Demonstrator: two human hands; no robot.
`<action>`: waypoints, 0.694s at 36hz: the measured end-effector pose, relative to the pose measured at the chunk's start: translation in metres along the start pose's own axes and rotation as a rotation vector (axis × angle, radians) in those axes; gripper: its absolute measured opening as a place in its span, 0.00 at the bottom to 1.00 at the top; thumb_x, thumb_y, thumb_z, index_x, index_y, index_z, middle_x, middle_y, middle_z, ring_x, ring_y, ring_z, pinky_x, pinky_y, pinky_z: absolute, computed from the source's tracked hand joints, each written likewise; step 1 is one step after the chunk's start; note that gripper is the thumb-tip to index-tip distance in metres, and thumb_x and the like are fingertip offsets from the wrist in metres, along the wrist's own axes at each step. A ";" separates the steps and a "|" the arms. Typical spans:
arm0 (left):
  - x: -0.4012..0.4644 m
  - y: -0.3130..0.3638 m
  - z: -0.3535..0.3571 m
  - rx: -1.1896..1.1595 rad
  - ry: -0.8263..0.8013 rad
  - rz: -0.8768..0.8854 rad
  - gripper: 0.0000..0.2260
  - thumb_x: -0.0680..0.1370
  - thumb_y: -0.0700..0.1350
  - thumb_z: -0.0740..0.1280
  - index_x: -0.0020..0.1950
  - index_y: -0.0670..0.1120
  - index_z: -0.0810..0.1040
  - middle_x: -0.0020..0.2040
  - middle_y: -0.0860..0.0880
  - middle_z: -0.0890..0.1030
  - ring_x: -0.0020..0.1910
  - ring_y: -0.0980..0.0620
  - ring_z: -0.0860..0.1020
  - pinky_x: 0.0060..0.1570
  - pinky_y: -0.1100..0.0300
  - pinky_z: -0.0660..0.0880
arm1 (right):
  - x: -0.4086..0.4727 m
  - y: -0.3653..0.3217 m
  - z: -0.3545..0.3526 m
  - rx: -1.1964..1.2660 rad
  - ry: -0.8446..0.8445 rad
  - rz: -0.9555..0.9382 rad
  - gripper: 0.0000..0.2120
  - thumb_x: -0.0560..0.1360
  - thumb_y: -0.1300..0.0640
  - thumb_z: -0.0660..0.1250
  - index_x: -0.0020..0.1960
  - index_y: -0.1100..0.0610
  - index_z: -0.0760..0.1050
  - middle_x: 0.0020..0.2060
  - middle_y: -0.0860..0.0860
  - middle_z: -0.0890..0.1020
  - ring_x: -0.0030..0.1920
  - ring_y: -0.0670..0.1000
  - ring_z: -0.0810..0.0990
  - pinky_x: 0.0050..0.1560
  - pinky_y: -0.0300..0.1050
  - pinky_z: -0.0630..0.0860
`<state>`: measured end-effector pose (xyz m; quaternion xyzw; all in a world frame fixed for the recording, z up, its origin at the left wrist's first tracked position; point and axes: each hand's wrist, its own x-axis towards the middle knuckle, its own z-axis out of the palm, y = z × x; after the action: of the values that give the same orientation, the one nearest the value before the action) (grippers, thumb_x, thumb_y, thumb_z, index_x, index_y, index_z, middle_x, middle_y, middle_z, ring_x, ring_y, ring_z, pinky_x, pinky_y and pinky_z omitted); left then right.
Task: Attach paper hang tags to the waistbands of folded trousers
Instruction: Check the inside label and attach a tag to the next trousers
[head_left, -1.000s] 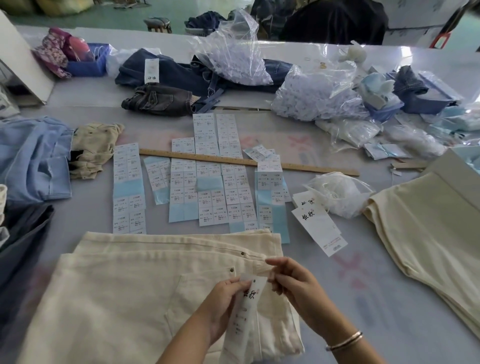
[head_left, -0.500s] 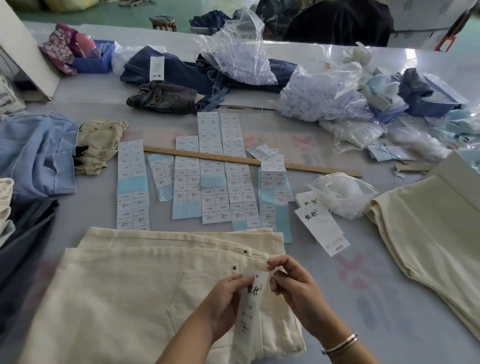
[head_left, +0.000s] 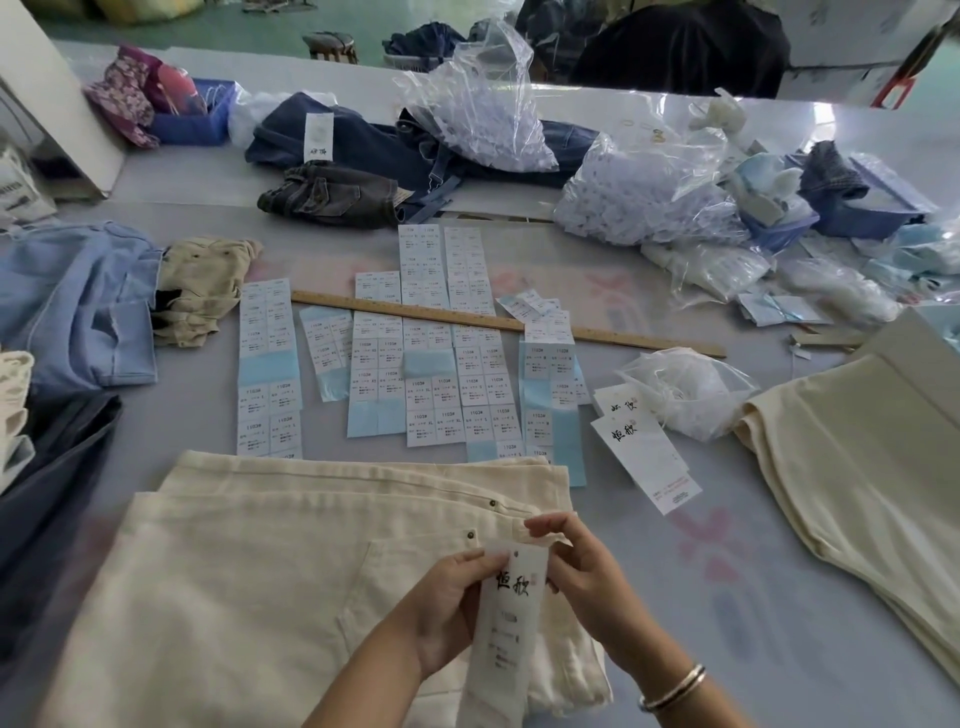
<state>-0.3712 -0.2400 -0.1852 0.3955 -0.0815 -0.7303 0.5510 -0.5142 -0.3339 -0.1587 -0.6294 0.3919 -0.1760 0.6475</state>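
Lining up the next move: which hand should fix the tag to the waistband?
Probably the right hand: its fingertips already pinch at the waistband edge above the tag, while the left hand just holds the tag.

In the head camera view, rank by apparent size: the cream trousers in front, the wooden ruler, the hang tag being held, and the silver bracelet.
1. cream trousers
2. wooden ruler
3. hang tag, though nearness to the camera enlarges it
4. silver bracelet
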 end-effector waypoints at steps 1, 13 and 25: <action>0.000 0.000 0.000 -0.018 0.013 0.000 0.16 0.76 0.42 0.66 0.60 0.34 0.80 0.55 0.35 0.81 0.49 0.44 0.83 0.45 0.54 0.79 | 0.000 0.000 0.000 -0.004 -0.001 -0.002 0.11 0.76 0.71 0.61 0.53 0.59 0.74 0.50 0.55 0.79 0.33 0.41 0.75 0.36 0.34 0.72; -0.006 -0.004 0.004 -0.162 -0.023 0.006 0.18 0.76 0.42 0.68 0.61 0.32 0.78 0.57 0.34 0.80 0.53 0.43 0.82 0.50 0.53 0.78 | 0.000 -0.003 -0.002 -0.085 -0.047 -0.100 0.15 0.77 0.72 0.58 0.55 0.55 0.74 0.47 0.53 0.75 0.37 0.47 0.76 0.40 0.38 0.75; -0.006 0.001 0.003 0.029 0.121 -0.011 0.13 0.74 0.42 0.69 0.54 0.35 0.83 0.51 0.36 0.83 0.45 0.45 0.83 0.44 0.54 0.80 | 0.006 0.005 -0.008 -0.626 -0.039 -0.051 0.07 0.74 0.57 0.70 0.42 0.44 0.80 0.37 0.43 0.82 0.33 0.37 0.74 0.35 0.31 0.71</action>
<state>-0.3719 -0.2361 -0.1801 0.4473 -0.0566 -0.7069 0.5450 -0.5174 -0.3430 -0.1647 -0.8110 0.3989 -0.0510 0.4250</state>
